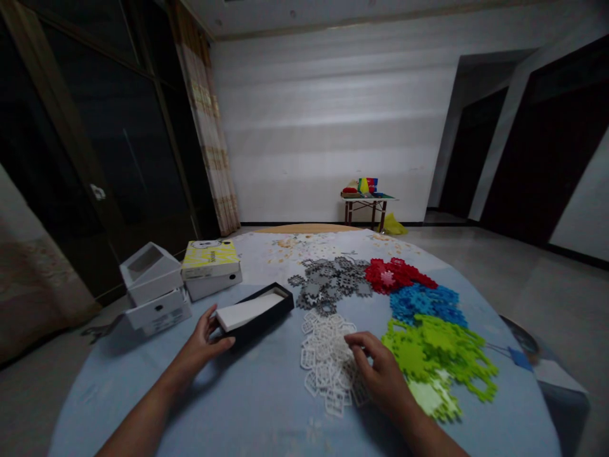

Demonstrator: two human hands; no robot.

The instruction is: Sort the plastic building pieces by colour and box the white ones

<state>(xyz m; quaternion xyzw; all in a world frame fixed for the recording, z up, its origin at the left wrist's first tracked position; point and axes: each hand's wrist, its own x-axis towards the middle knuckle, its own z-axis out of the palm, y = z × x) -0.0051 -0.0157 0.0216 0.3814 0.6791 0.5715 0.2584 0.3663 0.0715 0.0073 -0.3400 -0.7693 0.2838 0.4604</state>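
Note:
My left hand [208, 336] grips the near left end of a long black box [266, 322], thumb along its near side and fingers at the back. Inside the box a white insert [250, 310] lies at a slant, with one end raised above the rim near my hand. My right hand [378, 368] is over the right side of a pile of white plastic lattice pieces [326, 349]. Its fingers are loosely bent, with a gap between thumb and forefinger and nothing visible between them. Whether the fingertips touch the pile is unclear.
Grey gear-shaped pieces [333, 279], red pieces [394, 274], blue pieces [428, 303] and green pieces [438, 349] lie in piles behind and right of the white ones. White boxes [155, 279] and a yellow-topped box [212, 263] stand left on the tablecloth [266, 406].

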